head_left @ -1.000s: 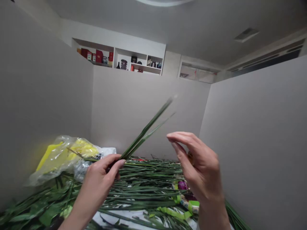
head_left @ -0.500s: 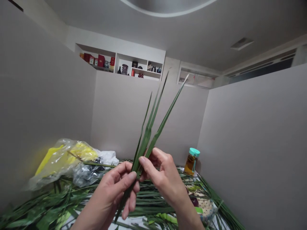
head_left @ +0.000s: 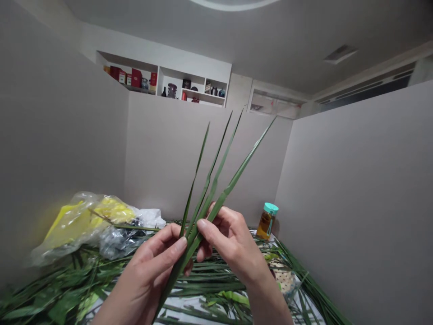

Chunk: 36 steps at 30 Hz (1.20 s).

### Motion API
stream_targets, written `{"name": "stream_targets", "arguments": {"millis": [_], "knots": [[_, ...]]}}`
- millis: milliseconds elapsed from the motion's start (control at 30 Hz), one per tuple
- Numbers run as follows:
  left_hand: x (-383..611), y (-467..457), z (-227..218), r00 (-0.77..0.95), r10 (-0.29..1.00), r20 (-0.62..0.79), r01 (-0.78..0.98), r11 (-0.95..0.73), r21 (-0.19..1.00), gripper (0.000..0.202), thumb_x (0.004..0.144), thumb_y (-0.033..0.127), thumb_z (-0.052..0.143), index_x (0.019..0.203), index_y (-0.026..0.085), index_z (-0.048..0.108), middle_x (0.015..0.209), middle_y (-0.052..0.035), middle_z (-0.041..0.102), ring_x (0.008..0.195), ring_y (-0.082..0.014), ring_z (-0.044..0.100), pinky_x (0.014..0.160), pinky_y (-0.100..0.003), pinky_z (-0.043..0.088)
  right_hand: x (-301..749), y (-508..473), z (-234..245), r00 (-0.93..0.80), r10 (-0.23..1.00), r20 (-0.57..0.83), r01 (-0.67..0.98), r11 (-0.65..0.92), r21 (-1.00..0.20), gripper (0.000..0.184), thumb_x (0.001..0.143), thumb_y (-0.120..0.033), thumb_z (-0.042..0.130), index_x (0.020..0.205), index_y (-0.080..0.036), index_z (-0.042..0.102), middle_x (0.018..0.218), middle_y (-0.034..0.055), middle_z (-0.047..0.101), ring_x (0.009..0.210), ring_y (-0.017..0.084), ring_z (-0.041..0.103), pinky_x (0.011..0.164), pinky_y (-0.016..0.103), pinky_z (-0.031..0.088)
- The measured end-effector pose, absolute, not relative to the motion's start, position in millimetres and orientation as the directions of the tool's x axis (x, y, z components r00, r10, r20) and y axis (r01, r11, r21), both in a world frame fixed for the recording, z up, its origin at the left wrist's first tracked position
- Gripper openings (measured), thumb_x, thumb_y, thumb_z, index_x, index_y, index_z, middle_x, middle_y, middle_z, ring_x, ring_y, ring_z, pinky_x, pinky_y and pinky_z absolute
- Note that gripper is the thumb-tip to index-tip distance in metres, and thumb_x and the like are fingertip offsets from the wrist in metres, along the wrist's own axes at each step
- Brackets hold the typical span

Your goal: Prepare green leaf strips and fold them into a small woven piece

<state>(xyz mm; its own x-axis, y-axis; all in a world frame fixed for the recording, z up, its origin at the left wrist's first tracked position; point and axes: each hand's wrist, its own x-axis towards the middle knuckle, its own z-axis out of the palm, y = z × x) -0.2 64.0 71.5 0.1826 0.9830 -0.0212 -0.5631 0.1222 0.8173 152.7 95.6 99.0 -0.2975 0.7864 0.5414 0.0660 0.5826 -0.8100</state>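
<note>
Up above the heap of long green leaves [head_left: 216,289], both hands are closed on the bundle: the left hand [head_left: 149,271] pinches four narrow green blades [head_left: 211,194] between thumb and fingers, and the right hand [head_left: 233,250] grips them right beside it, fingers curled tight. The tips fan upward, well apart, toward the back wall [head_left: 162,167] — a crumpled plastic bag [head_left: 84,225] off left, a teal-capped bottle [head_left: 266,223] off right!

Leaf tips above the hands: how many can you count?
4, all above the left hand and right hand: the leftmost leaf tip, a second leaf tip and third leaf tip, and the rightmost leaf tip. Others may be hidden.
</note>
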Motion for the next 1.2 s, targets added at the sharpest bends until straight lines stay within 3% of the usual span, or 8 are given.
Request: {"name": "stream_targets", "arguments": {"millis": [233,400,567,700,800,1000,1200], "knots": [[3.7,59.6,76.9,0.242,0.966,0.093,-0.538,0.054,0.842,0.014,0.078,0.024,0.080,0.083,0.022,0.067,0.081,0.0018,0.070,0.071,-0.0127,0.067,0.066,-0.020,0.053,151.0,89.9,99.6,-0.261,0.798,0.543,0.131,0.587,-0.799,0.024,0.091,-0.035,0.057,0.073,-0.019,0.053,0.061,-0.0025,0.055,0.053,0.011,0.055,0.050,0.023,0.041],[3.2,59.3,76.1,0.183,0.982,0.043,-0.602,0.078,0.795,0.018,0.074,0.018,0.081,0.083,0.024,0.066,0.078,0.0016,0.070,0.070,-0.0159,0.069,0.060,-0.021,0.052,148.3,89.0,99.2,-0.301,0.789,0.535,0.027,0.569,-0.822,0.024,0.092,-0.032,0.056,0.073,-0.019,0.052,0.060,-0.0037,0.055,0.050,0.011,0.057,0.049,0.023,0.043],[3.5,58.5,78.2,0.176,0.982,0.076,-0.558,0.036,0.829,0.017,0.072,0.024,0.083,0.082,0.023,0.068,0.076,0.0009,0.069,0.068,-0.0159,0.067,0.061,-0.022,0.054,148.4,88.1,100.1,-0.309,0.792,0.526,-0.003,0.552,-0.834,0.023,0.092,-0.033,0.056,0.074,-0.019,0.052,0.060,-0.0038,0.055,0.049,0.012,0.060,0.047,0.023,0.046],[4.0,58.2,77.0,0.152,0.975,0.162,-0.486,-0.069,0.871,0.016,0.073,0.027,0.083,0.080,0.021,0.070,0.073,0.0016,0.066,0.066,-0.0120,0.062,0.062,-0.019,0.052,148.4,85.7,99.6,-0.326,0.804,0.498,0.061,0.544,-0.837,0.021,0.092,-0.032,0.057,0.076,-0.019,0.053,0.063,-0.0035,0.056,0.048,0.011,0.060,0.046,0.022,0.043],[4.0,57.4,75.3,0.168,0.976,0.142,-0.495,-0.041,0.868,0.013,0.076,0.027,0.080,0.079,0.021,0.068,0.072,0.0013,0.065,0.063,-0.0121,0.060,0.059,-0.020,0.052,147.6,85.7,98.2,-0.330,0.797,0.506,0.106,0.564,-0.819,0.022,0.093,-0.033,0.056,0.076,-0.019,0.053,0.064,-0.0032,0.055,0.051,0.011,0.058,0.048,0.022,0.042],[3.6,58.8,73.0,0.176,0.980,0.097,-0.574,0.022,0.819,0.012,0.080,0.025,0.076,0.091,0.023,0.070,0.080,-0.0008,0.069,0.070,-0.0142,0.065,0.061,-0.021,0.054,145.7,84.6,97.6,-0.369,0.770,0.521,0.016,0.566,-0.824,0.023,0.096,-0.033,0.054,0.077,-0.020,0.052,0.066,-0.0037,0.054,0.055,0.011,0.058,0.052,0.023,0.044],[1.4,65.6,69.0,0.204,0.974,0.098,-0.582,0.041,0.812,0.032,0.074,0.024,0.082,0.103,0.029,0.072,0.093,-0.0010,0.074,0.076,-0.0203,0.071,0.066,-0.028,0.056,148.1,84.3,98.7,-0.225,0.751,0.621,-0.092,0.618,-0.781,0.017,0.094,-0.031,0.057,0.081,-0.020,0.055,0.070,-0.0034,0.054,0.060,0.010,0.054,0.054,0.022,0.044]]}}
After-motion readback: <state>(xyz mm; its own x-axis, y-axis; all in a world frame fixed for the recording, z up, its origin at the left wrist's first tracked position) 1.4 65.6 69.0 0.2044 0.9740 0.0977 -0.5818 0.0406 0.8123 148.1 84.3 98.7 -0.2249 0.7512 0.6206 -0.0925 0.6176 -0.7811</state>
